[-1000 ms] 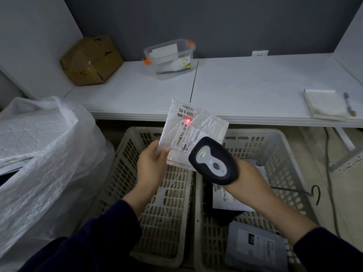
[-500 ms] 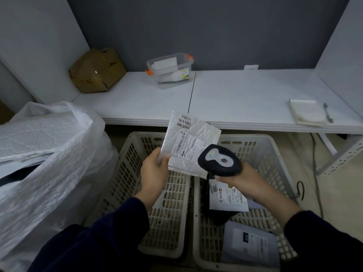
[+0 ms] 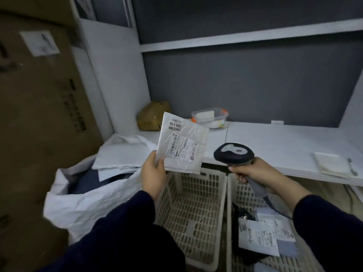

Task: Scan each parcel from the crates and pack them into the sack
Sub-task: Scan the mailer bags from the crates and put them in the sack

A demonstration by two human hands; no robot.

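Scanner (image 3: 233, 154) now swings off the parcel (image 3: 183, 142), right hand (image 3: 253, 173) wrapped round it, left hand (image 3: 154, 174) pinching the parcel, seemingly scanned, which next needs the sack (image 3: 88, 203).

Grey wall (image 3: 245, 85) w/ white bench (image 3: 284, 142)

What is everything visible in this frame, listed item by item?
Left crate: one, off-white, floor centre.
Right crate: one, off-white, beside it.
Padded parcel: one, white, above left crate.
Scanner: one, black, right of parcel.
Loose parcels: three or more, mixed colours, in right crate.
Sack: one, white, left of crates.
Bench: one, white, behind crates.
Clear tub: one, orange clips, on bench.
Brown package: one, bench corner.
Carton: one, brown, far left.
Folded paper: one, white, bench right.
Pen: one, grey, beside paper.
Left hand: pinches parcel.
Right hand: grips scanner.
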